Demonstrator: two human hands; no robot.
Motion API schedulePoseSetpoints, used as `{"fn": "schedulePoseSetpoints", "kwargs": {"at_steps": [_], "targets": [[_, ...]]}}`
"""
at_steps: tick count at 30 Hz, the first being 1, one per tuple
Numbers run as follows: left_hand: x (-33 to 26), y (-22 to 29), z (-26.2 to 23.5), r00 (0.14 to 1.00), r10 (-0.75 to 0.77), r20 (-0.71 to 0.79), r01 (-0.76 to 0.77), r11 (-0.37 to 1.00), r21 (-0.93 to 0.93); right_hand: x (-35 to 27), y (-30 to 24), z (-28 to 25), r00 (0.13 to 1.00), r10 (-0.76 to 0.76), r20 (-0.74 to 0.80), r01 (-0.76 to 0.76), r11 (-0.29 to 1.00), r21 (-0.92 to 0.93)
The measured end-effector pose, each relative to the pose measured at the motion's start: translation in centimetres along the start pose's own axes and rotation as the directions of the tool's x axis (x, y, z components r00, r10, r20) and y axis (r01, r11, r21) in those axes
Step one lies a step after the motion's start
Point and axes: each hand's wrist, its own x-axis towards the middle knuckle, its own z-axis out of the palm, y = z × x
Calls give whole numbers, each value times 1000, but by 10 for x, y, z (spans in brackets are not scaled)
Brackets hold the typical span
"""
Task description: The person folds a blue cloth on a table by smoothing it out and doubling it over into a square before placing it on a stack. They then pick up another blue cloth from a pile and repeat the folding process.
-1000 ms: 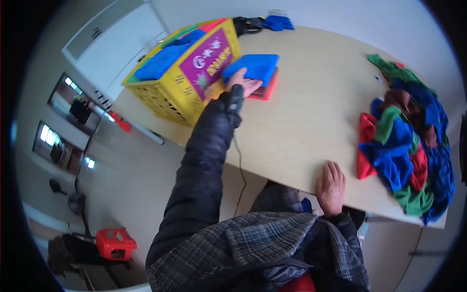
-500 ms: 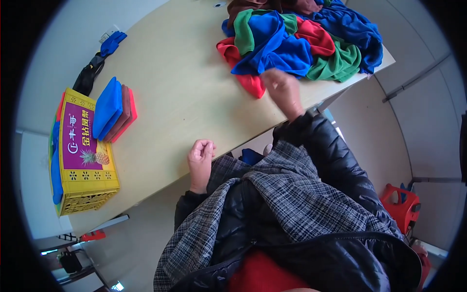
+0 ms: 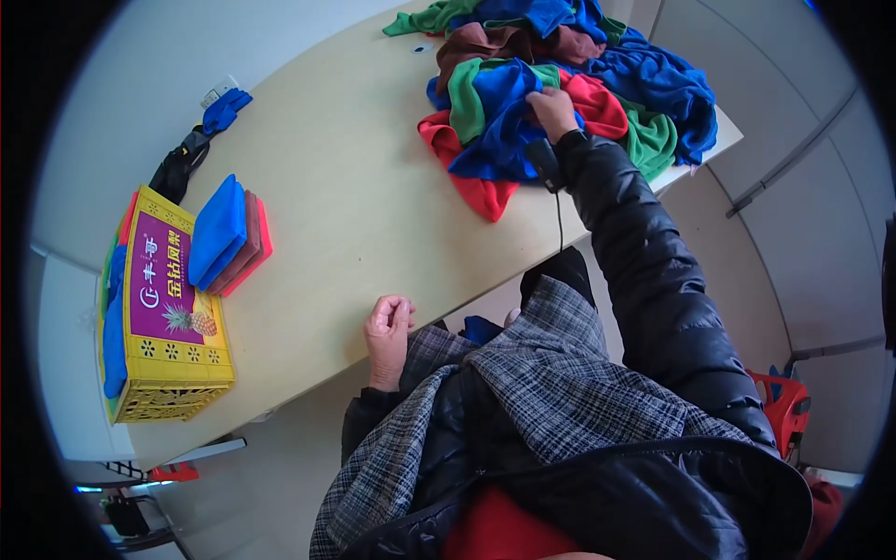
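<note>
My right hand reaches into a heap of crumpled cloths on the far right of the table. Its bent fingers pinch the upper part of a blue cloth; the fingertips are partly hidden in the folds. Around it lie a red cloth, a green cloth and a brown cloth. Close to the table's front edge, my left hand is held with curled fingers, and nothing shows in it. A small black device with a cable hangs at my right wrist.
At the left stands a yellow plastic crate with cloths in it. Folded blue, brown and red cloths lean beside it. Behind are a black item and a blue bundle by the wall. A red object stands low at the right.
My right hand has moved away from me, from the heap's front edge up onto the blue cloth, and has taken hold of it. My left hand stays curled near the table edge.
</note>
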Motion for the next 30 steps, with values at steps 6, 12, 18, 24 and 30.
{"fn": "schedulePoseSetpoints", "kwargs": {"at_steps": [6, 12, 18, 24, 30], "targets": [[-8, -1, -12, 997, -76, -25, 76, 997, 7, -42, -166, 6, 721, -692, 46, 680, 718, 146], [16, 49, -17, 890, 249, -381, -345, 916, -206, -186, -240, 47, 629, -476, 615, 240, 871, 429], [18, 17, -90, 882, 166, -440, -206, 977, -45, -262, -195, 101, 229, -549, 804, 27, 829, 559], [-4, -19, -113, 831, 107, -546, -310, 904, -294, -185, -85, 114, 620, -571, 538, 779, 532, -333], [-5, -35, -120, 824, 28, -566, -262, 904, -337, -148, -14, 95, 869, -289, 402, 495, 541, -680]]}}
